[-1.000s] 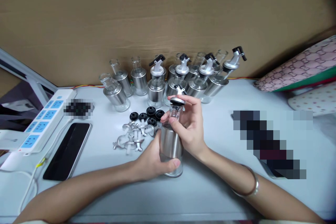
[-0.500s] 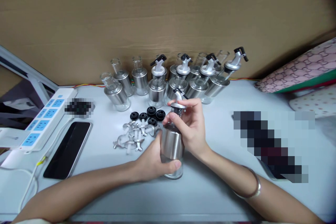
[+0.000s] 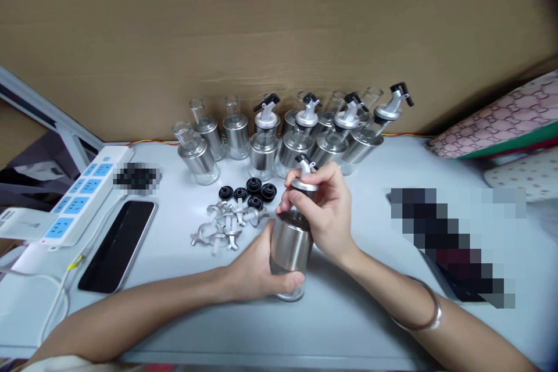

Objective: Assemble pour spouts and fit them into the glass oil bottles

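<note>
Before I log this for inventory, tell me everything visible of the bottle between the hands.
The bottle looks like clear glass with a shiny, metal-looking sleeve around its body and bare glass below. At its top is a silver pourer with a black tip. It is held roughly upright at the near middle of the table; whether its base touches down is unclear. The left hand grips the body, thumb across the front; the right hand holds the top end, largely hiding the neck, so the pourer's seating is unclear.

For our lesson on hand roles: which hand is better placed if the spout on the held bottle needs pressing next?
Probably the right hand: its fingers surround the base of the spout, while the left hand grips the bottle lower down.
</note>
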Available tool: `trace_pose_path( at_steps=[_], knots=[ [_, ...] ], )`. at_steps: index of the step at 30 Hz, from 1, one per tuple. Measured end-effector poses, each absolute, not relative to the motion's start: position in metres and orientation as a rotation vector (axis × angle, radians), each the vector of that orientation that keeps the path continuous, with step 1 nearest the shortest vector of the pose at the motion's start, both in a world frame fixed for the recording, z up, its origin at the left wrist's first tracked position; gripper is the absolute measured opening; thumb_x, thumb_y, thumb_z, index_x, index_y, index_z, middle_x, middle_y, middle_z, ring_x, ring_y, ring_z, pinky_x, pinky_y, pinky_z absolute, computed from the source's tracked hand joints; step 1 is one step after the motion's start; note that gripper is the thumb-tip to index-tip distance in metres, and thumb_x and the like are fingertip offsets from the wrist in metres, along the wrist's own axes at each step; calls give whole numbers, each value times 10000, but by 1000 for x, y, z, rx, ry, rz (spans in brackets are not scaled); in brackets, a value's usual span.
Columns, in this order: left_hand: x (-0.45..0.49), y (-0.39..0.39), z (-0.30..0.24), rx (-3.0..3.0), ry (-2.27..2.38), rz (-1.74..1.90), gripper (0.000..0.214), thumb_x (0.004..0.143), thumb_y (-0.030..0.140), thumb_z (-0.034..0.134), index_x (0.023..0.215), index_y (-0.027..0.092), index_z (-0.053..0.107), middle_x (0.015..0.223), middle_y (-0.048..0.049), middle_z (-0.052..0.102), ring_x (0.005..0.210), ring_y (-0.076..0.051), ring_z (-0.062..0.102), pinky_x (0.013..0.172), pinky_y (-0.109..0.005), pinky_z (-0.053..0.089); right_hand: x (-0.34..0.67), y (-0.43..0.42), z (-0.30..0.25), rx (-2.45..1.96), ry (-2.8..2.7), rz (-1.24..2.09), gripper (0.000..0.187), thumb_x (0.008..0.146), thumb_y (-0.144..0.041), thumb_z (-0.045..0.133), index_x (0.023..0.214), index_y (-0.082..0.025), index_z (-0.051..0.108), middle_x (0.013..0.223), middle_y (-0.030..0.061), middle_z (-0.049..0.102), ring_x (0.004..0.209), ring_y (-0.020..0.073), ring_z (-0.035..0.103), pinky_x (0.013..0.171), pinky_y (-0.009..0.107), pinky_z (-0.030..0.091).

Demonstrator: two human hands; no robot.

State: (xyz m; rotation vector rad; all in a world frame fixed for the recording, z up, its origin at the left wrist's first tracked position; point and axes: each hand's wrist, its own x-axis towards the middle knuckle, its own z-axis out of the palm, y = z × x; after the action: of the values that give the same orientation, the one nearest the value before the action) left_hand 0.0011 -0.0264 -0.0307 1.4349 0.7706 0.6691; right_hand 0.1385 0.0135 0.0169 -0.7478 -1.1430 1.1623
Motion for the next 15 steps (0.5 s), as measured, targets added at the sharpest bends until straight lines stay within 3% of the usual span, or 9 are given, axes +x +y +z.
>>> trace_pose_path(
  at_steps=[4, 9, 12, 15],
  knots=[
    [1, -27, -32, 1443, 774, 672, 689, 700, 492, 719, 1201, 158, 385, 1161, -119, 488, 1071, -294, 497, 930, -474, 434, 140, 13, 18, -749, -1211, 1149, 289, 768, -116, 599, 849, -262, 364, 840, -61, 553, 504, 70, 599, 498, 260, 560],
    [-3, -29, -34, 1340, 746, 706, 729, 740, 545, 700, 1241, 175, 322, 1184, -141, 503, 1097, -306, 527, 919, -477, 446, 148, 13, 31, -903, -1549, 897, 303, 824, -160, 614, 1082, -278, 509, 1054, 24, 591, 897, 165, 645, 718, 329, 578],
    [-4, -28, -33, 1279, 690, 747, 816, 714, 547, 739, 1283, 199, 268, 1256, -165, 474, 1147, -326, 520, 945, -510, 430, 153, 10, 49, -996, -1698, 799, 159, 832, -193, 657, 978, -252, 636, 1002, 32, 646, 907, 192, 647, 663, 317, 576],
    [-3, -24, -32, 1191, 573, 812, 972, 631, 578, 798, 1326, 252, 203, 1328, -168, 429, 1196, -346, 501, 956, -524, 428, 155, 5, 69, -896, -1667, 704, 168, 839, -195, 673, 984, -279, 677, 1040, 38, 673, 957, 233, 657, 672, 367, 597]
  ],
)
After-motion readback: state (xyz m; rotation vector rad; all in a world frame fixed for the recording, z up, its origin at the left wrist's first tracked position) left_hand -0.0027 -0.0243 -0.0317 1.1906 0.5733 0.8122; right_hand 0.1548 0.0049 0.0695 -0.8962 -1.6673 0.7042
